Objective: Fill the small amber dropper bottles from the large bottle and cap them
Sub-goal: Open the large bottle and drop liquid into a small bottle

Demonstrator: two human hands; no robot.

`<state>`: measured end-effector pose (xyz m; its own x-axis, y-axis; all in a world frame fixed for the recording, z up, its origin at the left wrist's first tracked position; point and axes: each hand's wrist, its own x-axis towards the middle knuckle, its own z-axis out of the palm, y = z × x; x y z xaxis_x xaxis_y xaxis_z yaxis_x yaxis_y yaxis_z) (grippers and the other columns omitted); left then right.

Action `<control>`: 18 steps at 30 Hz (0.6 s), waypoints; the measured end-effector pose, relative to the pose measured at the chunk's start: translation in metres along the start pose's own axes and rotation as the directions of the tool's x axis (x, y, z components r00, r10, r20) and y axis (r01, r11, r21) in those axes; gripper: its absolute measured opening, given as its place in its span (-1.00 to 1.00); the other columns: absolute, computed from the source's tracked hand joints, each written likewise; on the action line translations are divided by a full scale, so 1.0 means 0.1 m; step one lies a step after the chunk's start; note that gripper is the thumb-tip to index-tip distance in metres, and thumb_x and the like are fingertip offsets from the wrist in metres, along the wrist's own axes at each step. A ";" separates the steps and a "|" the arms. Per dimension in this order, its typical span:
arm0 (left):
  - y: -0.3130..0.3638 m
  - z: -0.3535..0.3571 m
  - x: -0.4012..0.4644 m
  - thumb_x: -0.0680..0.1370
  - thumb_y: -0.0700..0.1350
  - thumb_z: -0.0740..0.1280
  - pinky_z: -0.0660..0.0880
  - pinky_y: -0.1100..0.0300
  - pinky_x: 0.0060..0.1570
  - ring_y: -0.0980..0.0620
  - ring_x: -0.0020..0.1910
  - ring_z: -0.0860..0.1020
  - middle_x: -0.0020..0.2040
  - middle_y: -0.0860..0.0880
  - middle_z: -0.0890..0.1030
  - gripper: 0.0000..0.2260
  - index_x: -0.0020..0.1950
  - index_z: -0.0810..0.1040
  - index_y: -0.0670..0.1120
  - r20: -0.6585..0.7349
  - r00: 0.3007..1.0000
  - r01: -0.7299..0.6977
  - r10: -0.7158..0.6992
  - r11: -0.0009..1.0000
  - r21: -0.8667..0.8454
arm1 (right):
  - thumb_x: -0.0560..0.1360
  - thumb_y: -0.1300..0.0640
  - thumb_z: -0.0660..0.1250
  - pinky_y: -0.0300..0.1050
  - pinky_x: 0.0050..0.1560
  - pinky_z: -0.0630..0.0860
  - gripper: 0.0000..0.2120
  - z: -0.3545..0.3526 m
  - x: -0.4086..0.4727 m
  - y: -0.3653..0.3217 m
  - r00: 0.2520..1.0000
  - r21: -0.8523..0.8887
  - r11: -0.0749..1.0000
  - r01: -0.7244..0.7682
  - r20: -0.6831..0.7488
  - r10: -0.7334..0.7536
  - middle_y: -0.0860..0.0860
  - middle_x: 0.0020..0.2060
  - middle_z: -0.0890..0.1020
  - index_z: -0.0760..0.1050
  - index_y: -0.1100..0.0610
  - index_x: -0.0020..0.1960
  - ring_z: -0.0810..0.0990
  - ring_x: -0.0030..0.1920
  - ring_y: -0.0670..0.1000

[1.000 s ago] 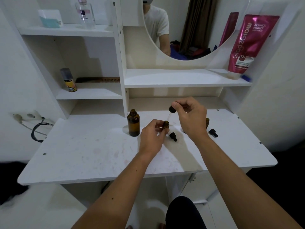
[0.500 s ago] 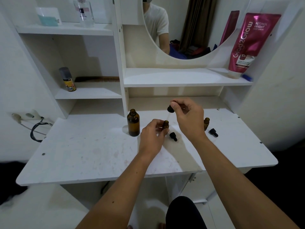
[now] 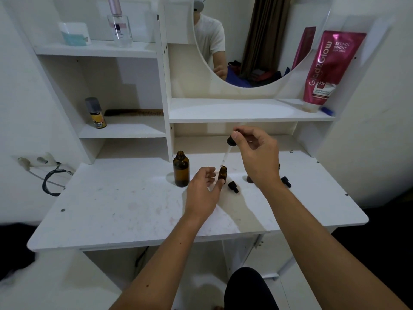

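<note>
The large amber bottle [image 3: 181, 170] stands uncapped on the white tabletop [image 3: 111, 204]. Just right of it, my left hand [image 3: 204, 191] holds a small amber bottle [image 3: 222, 172] upright at its base. My right hand [image 3: 257, 155] pinches the black bulb of a dropper [image 3: 227, 151], whose glass tube points down at the small bottle's mouth. A loose black dropper cap [image 3: 233, 187] lies by my left fingers, another [image 3: 286, 181] lies right of my right wrist. A further small bottle [image 3: 248, 179] is mostly hidden behind my right hand.
A shelf unit with a round mirror [image 3: 245, 41] rises at the back of the table. A pink tube [image 3: 328, 68] leans on the right shelf, a small spray can [image 3: 96, 113] and a comb [image 3: 134, 113] sit on the left shelf. A wall socket with a black cable [image 3: 50, 180] is at left.
My right hand has lifted the dropper slightly, so its tip sits at the small bottle's mouth. My left fingers have loosened around the bottle's lower part.
</note>
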<state>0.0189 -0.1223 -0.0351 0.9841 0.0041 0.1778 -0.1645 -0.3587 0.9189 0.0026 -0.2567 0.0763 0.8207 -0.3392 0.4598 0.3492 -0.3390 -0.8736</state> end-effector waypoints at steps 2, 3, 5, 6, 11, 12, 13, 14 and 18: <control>-0.01 -0.07 -0.07 0.58 -0.05 0.47 0.56 0.38 0.07 0.17 0.08 0.62 0.17 0.12 0.64 -0.65 0.35 0.52 0.02 -0.011 1.000 0.011 -0.012 0.999 -0.036 | 0.60 0.16 0.48 -0.42 0.02 0.56 -0.86 0.04 0.00 -0.07 1.000 0.019 1.000 0.021 0.007 -0.021 -0.01 -0.03 0.77 0.70 0.13 0.15 0.72 -0.04 -0.24; -0.02 -0.13 -0.11 0.59 -0.06 0.46 0.54 0.45 0.01 0.19 0.07 0.62 0.15 0.13 0.64 -0.68 0.34 0.53 0.03 -0.012 1.000 0.019 -0.020 0.998 -0.066 | 0.60 0.16 0.48 -0.38 0.06 0.58 -0.86 0.07 0.00 -0.10 0.999 0.029 0.999 0.034 0.013 -0.034 -0.02 -0.02 0.77 0.70 0.13 0.15 0.73 -0.02 -0.20; -0.06 -0.28 -0.20 0.61 -0.07 0.44 0.52 0.51 -0.06 0.23 0.04 0.62 0.09 0.18 0.64 -0.74 0.29 0.57 0.03 -0.006 1.000 0.019 -0.020 0.993 -0.117 | 0.61 0.15 0.48 -0.32 0.11 0.60 -0.87 0.15 0.00 -0.15 0.999 0.061 0.997 0.050 0.019 -0.051 -0.03 0.00 0.76 0.70 0.11 0.15 0.74 0.02 -0.14; -0.09 -0.36 -0.24 0.61 -0.07 0.43 0.52 0.50 -0.05 0.24 0.04 0.62 0.07 0.19 0.65 -0.78 0.26 0.59 0.04 -0.002 1.000 0.018 -0.018 0.990 -0.138 | 0.61 0.15 0.48 -0.31 0.11 0.61 -0.87 0.19 0.00 -0.18 0.999 0.083 0.995 0.045 0.019 -0.047 -0.04 -0.01 0.76 0.70 0.10 0.14 0.74 0.02 -0.14; -0.23 -0.76 -0.28 0.60 0.00 0.44 0.61 0.25 0.03 0.15 0.02 0.65 0.05 0.17 0.67 -0.88 0.13 0.60 0.11 -0.080 0.995 0.046 -0.064 0.978 -0.204 | 0.62 0.14 0.46 -0.29 0.13 0.61 -0.87 0.45 0.02 -0.28 0.999 0.152 0.988 0.027 0.032 -0.032 -0.07 0.01 0.76 0.70 0.09 0.16 0.73 0.04 -0.14; -0.24 -0.81 -0.27 0.59 -0.01 0.45 0.62 0.22 0.02 0.12 0.01 0.66 0.03 0.15 0.67 -0.88 0.11 0.58 0.10 -0.119 0.990 0.049 -0.076 0.976 -0.211 | 0.62 0.13 0.46 -0.27 0.14 0.62 -0.87 0.50 0.03 -0.29 0.999 0.166 0.986 0.024 0.035 -0.030 -0.08 0.00 0.76 0.70 0.07 0.15 0.73 0.05 -0.13; -0.24 -0.85 -0.25 0.58 -0.02 0.46 0.61 0.24 0.00 0.10 0.01 0.65 0.02 0.14 0.67 -0.86 0.10 0.57 0.08 -0.159 0.984 0.050 -0.085 0.976 -0.212 | 0.62 0.13 0.46 -0.26 0.14 0.62 -0.88 0.54 0.04 -0.30 0.999 0.178 0.984 0.020 0.035 -0.027 -0.08 0.00 0.76 0.70 0.06 0.15 0.74 0.05 -0.12; -0.24 -0.87 -0.22 0.56 -0.03 0.49 0.59 0.27 -0.02 0.09 0.01 0.64 0.01 0.13 0.65 -0.82 0.11 0.55 0.07 -0.193 0.977 0.052 -0.093 0.977 -0.206 | 0.62 0.13 0.46 -0.27 0.14 0.62 -0.88 0.58 0.05 -0.31 0.999 0.186 0.982 0.018 0.034 -0.025 -0.09 -0.01 0.76 0.70 0.06 0.14 0.74 0.05 -0.13; -0.26 -0.90 -0.08 0.47 0.01 0.58 0.62 0.21 0.07 0.04 0.10 0.62 0.17 0.10 0.60 -0.57 0.26 0.48 0.09 -0.204 0.974 0.059 -0.096 0.982 -0.181 | 0.62 0.14 0.46 -0.24 0.17 0.64 -0.89 0.70 0.08 -0.33 0.999 0.190 0.982 0.021 0.034 -0.028 -0.09 0.00 0.75 0.69 0.05 0.14 0.73 0.06 -0.13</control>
<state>0.0088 -0.0290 -0.0282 0.9606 0.2293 0.1568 -0.1156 -0.1830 0.9763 0.0292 -0.1864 0.0976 0.8254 -0.2999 0.4783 0.4458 -0.1734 -0.8782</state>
